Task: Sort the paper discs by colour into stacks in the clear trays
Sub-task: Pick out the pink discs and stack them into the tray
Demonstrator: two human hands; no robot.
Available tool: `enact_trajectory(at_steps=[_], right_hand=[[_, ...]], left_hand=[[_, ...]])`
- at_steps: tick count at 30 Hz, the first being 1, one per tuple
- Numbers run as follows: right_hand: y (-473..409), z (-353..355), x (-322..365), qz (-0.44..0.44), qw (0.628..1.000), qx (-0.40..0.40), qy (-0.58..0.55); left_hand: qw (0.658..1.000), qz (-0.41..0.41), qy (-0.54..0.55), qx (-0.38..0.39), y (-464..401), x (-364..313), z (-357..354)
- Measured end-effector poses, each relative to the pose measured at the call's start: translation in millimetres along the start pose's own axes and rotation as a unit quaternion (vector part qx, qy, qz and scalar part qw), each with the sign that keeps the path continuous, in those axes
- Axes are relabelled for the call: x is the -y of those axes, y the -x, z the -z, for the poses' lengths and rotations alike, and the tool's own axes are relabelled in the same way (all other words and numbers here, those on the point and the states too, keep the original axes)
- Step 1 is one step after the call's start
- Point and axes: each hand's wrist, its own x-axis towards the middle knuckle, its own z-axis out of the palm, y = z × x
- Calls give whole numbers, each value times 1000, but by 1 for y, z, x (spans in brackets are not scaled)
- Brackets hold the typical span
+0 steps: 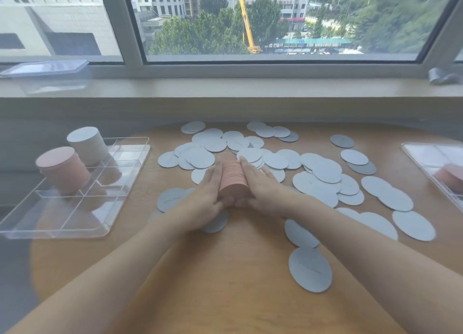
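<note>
ITEM: pink stack (232, 175), lying on its side on the tabletop (225, 271), disc edges facing up.

GRIP: left hand (204, 198) and right hand (263, 187) press flat against opposite end faces of the stack. Fingers mostly straight along the ends, thumbs meeting at the near end, under the stack's near side. So: both hands pressing, not curled round it. Stack sits squarely betw. the palms, its mid-length bare on top.

POSITION (ref. pink stack):
- grey discs (323, 173) loose, scattered beyond, right of and near side of the stack; some partly under both hands.
- left tray (75, 223) well apart to the left; holds an upright pink pile (62, 168) and a grey pile (87, 144) in its far cells.
- right tray (426, 153) well apart to the right, at frame edge; something pink in it, blurred, prob. more discs.
- lidded box (45, 75) on the sill, far left beyond.

RISKS (judgement):
1. Stack held by end pressure only. If squeeze eases during a lift, middle discs prob. bow out or drop, spilling pink among grey.
2. Uneven pressure, one hand ahead of the other: stack shears, fans out.
3. Grey discs beneath the hands may get dragged along or caught into the stack; colour mix.
4. Turning it upright onto the pink pile: that pile is already tall, could topple if nudged or set off-centre.
5. Tray dividers are clear, hard to see; edge could catch on one.
</note>
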Motion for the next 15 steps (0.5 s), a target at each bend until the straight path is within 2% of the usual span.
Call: enact_trajectory(at_steps=[5,8,11,15], right_hand=[[0,8,1,3,1000,21,18],[1,16,-2,5,1000,25,4],[0,17,-5,10,999,-10,-30],[-10,21,6,31,992,-56,-106]], left_hand=[[999,9,-40,28,-4,3,9],[999,5,-21,35,-3,5,17],[999,-12,-6,-32,-1,7,12],[989,-23,72,-124,11,14,21]])
